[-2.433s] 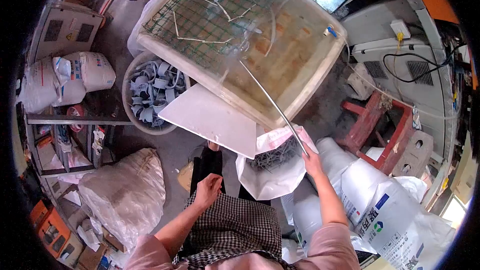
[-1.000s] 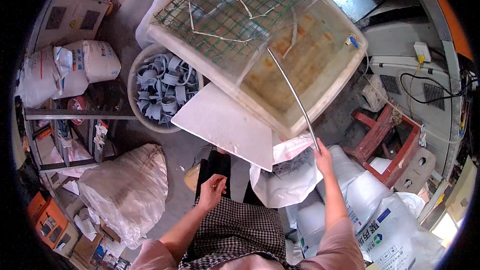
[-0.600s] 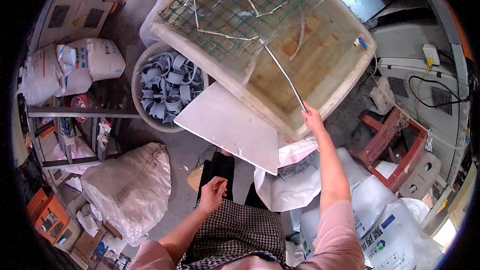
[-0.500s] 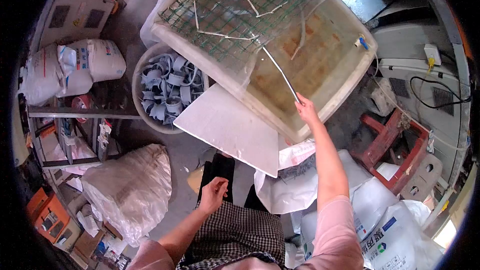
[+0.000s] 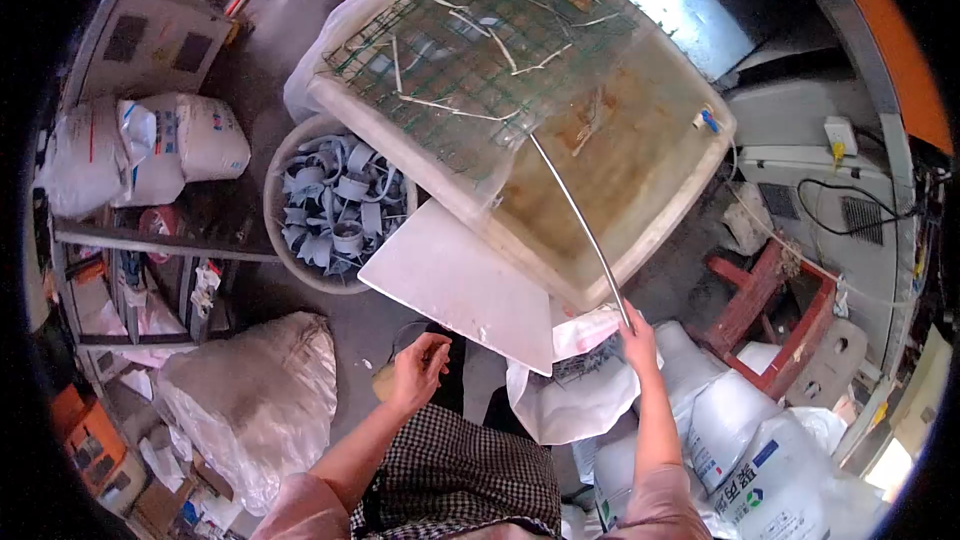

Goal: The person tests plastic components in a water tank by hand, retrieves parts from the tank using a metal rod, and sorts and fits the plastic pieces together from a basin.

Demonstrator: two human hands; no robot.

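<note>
My right hand [image 5: 638, 342] is closed around the near end of a thin metal rod [image 5: 580, 212]. The rod slants over the white tub's rim [image 5: 590, 290] to the edge of a green wire mesh [image 5: 420, 65]. White strips zigzag across this mesh, which lies over the tub's far left part. Cloudy, brownish water [image 5: 560, 190] fills the uncovered part. My left hand [image 5: 420, 370] hovers above my checked apron with its fingers curled in, and nothing shows in it. Between the left hand and the tub lies a flat white board [image 5: 460, 285].
A round bin [image 5: 275, 240] of grey curved plastic pieces stands left of the tub. Right of my legs are an open white bag [image 5: 545, 420] and printed sacks [image 5: 790, 480]. A red frame [image 5: 800, 340] stands at the right, a filled sack [image 5: 250, 400] at the left.
My right hand has drawn back toward me with the rod, so more of its length shows. The rod's far end remains near the mesh edge. My left hand stays curled near my lap.
</note>
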